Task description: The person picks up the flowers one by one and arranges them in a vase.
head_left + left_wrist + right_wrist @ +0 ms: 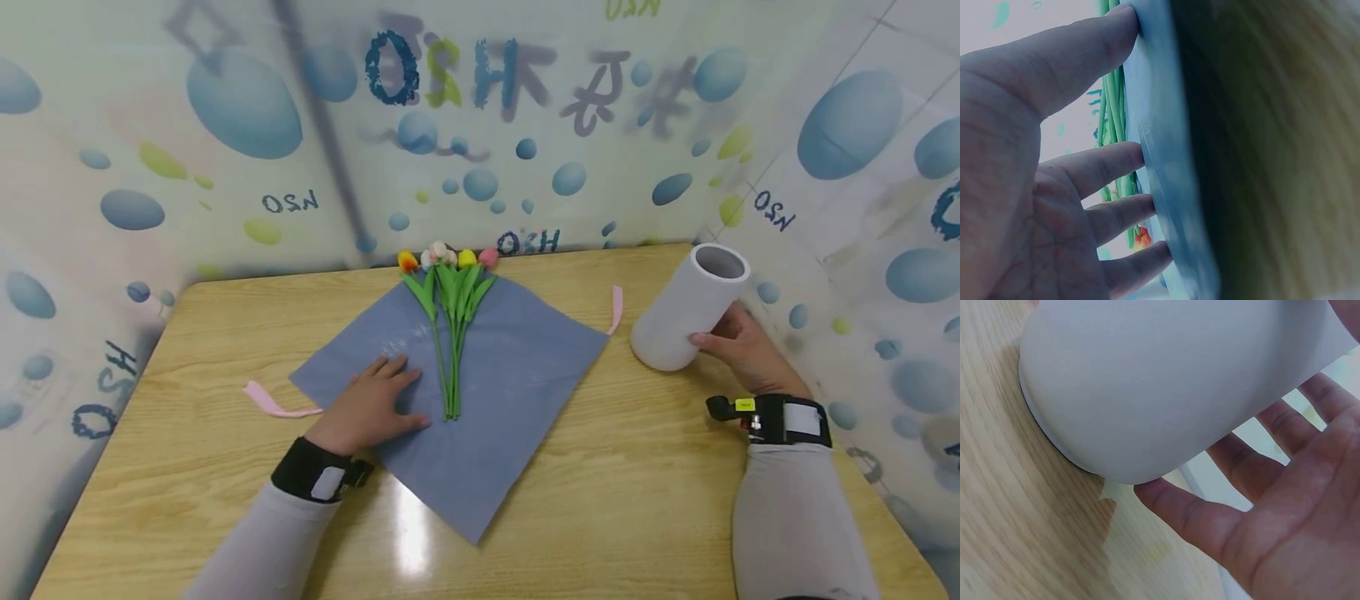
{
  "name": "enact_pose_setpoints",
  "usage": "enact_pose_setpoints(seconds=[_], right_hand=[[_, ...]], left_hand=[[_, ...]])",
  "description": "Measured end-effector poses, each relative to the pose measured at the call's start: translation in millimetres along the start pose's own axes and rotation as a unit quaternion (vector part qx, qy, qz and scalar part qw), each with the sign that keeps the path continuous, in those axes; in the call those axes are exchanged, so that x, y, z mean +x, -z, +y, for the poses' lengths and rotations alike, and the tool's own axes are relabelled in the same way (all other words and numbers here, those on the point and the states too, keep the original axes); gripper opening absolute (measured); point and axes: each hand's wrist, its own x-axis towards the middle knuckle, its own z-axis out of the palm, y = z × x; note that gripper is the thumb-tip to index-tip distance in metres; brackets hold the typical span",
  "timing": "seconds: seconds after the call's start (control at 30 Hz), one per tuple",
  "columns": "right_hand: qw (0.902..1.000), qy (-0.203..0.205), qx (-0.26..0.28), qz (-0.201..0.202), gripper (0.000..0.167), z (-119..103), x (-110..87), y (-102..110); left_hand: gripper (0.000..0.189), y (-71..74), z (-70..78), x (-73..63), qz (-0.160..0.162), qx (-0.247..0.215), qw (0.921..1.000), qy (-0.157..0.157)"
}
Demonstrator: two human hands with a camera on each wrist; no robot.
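Note:
A bunch of tulips (455, 321) with green stems and orange, white, yellow and pink heads lies on a blue-grey sheet of wrapping paper (517, 367). My left hand (371, 404) rests on the paper's left part with fingers spread, the thumb pointing toward the stem ends. In the left wrist view, the fingertips (1159, 251) meet the paper's surface. At the right, my right hand (750, 350) holds a white cylindrical vase (671, 325) low on its side, thumb in front and the other fingers behind it. The vase's mouth faces up and its base is at the table.
Pink ribbon ends (273, 404) stick out past the paper's left and right corners. The wooden table (600, 517) ends at a patterned curtain (480, 179) with blue and green drops, which also hangs along both sides.

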Motion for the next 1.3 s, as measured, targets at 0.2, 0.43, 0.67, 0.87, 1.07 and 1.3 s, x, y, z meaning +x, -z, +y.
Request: enact_pose_setpoints(seconds=[0.2, 0.43, 0.67, 0.87, 1.07, 1.3], right_hand=[[0.9997, 0.009, -0.011, -0.019, 0.082, -5.3, 3.5, -9.9], [0.9979, 0.021, -0.027, -0.056, 0.078, -8.6, 9.4, -21.5], [0.9961, 0.024, -0.019, -0.083, 0.082, -12.0, 14.7, -38.3], [0.9950, 0.021, -0.031, -0.093, 0.082, -14.9, 17.1, -52.2], [0.9925, 0.032, -0.042, -0.110, 0.085, -16.0, 20.6, -62.3], [0.9908, 0.045, -0.037, -0.122, 0.085, -17.1, 22.9, -71.1]], left_hand=[[0.079, 3.3, -4.0, -6.1, 0.006, 0.001, 1.0000, 0.000], [0.078, 3.5, -10.2, -12.3, 0.012, -0.003, 0.9999, 0.005], [0.078, 4.8, -15.4, -16.4, 0.021, -0.002, 0.9998, 0.005], [0.077, 7.9, -18.6, -20.1, 0.016, -0.003, 0.9998, 0.011], [0.077, 6.4, -26.9, -22.6, 0.026, -0.004, 0.9997, 0.001], [0.077, 9.1, -34.8, -29.5, 0.028, -0.009, 0.9996, 0.005]])
